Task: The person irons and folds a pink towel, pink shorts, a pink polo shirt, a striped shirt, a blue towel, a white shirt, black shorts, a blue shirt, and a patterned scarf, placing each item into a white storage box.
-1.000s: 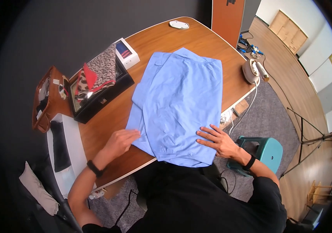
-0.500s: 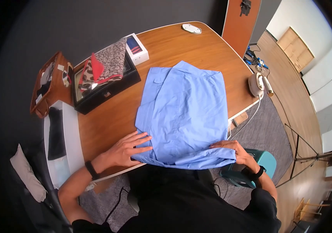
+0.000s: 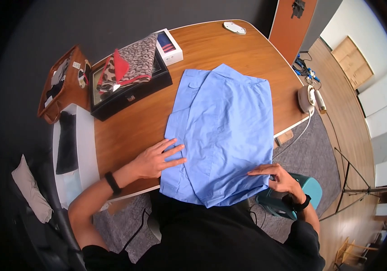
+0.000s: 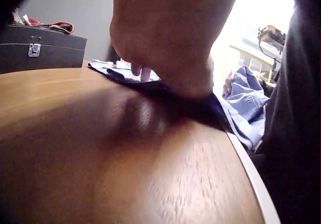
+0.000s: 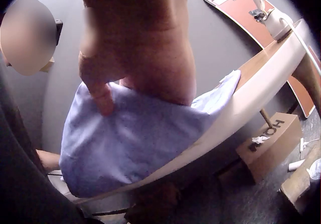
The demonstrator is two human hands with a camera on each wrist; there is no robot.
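Observation:
A folded light blue garment (image 3: pixel 223 131) lies on the wooden table, its lower part at the near edge. My left hand (image 3: pixel 155 160) rests with spread, straight fingers on the garment's left side; in the left wrist view that hand (image 4: pixel 160 48) stands over the cloth at the table edge. At the lower right corner my right hand (image 3: pixel 278 178) pinches the cloth, thumb below and fingers on top. The right wrist view has the thumb of the right hand (image 5: pixel 135 68) against the blue cloth (image 5: pixel 125 138), which hangs at the edge; its other fingers are mostly hidden.
An iron (image 3: pixel 306 99) stands at the table's right edge. To the left are a black case (image 3: pixel 132 92) with a patterned scarf (image 3: pixel 137 63), a white box (image 3: pixel 170 47), a brown bag (image 3: pixel 69 86) and an open white box (image 3: pixel 85 144). A green stool (image 3: pixel 309 194) stands at lower right.
My right hand has gone from lying flat to gripping the corner, and the cloth's bottom edge has shifted and bunched. My left hand has moved onto the garment's left side, fingers spread.

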